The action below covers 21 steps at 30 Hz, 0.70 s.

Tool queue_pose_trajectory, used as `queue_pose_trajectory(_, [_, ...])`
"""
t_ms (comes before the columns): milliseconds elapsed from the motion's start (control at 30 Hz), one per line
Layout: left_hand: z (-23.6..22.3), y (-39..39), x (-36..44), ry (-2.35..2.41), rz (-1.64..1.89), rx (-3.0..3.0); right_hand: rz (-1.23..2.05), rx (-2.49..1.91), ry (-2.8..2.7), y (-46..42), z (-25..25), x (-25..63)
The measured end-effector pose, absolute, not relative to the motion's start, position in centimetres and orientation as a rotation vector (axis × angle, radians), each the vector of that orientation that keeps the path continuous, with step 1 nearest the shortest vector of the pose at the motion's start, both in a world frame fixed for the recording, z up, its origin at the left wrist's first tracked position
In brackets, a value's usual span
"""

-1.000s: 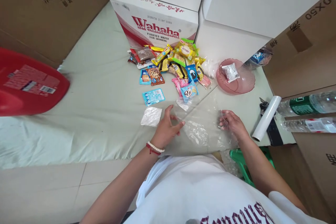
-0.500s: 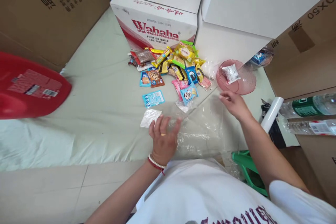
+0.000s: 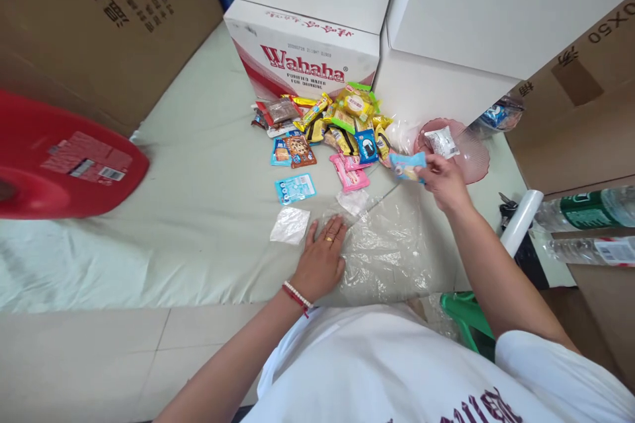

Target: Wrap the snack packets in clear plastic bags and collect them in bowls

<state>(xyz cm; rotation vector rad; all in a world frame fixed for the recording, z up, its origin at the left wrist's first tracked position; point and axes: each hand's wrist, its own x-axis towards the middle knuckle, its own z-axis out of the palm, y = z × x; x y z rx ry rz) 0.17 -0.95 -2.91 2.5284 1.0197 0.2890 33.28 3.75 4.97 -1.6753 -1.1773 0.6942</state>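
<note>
My right hand (image 3: 444, 182) pinches a light blue snack packet (image 3: 407, 166), held up near the pink glass bowl (image 3: 473, 162). In that bowl lies a white packet (image 3: 441, 142). My left hand (image 3: 320, 254) rests flat with fingers stretched on the left edge of a clear plastic bag (image 3: 381, 254). Close to its fingertips are a white square packet (image 3: 290, 225) and a small whitish packet (image 3: 353, 201). Farther off lies a blue flat packet (image 3: 296, 188). Pink packets (image 3: 350, 173) and a heap of mixed snacks (image 3: 342, 122) sit behind.
A Wahaha carton (image 3: 302, 59) stands behind the snacks, beside white boxes (image 3: 446, 6). On the left is a red jug (image 3: 74, 158). To the right are plastic bottles (image 3: 590, 210), a white roll (image 3: 520, 221) and a green stool (image 3: 466, 317).
The light blue packet has left the pile by the pink packets and is now in my right hand. My left hand has settled flat on the plastic bag. The view has shifted slightly.
</note>
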Motion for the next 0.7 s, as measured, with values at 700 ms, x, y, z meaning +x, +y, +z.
queue_pose_trajectory(700, [-3.0, -1.6, -3.2, 0.988, 0.383, 2.664, 0.290, -1.678, -2.330, -9.4, 0.5, 28.3])
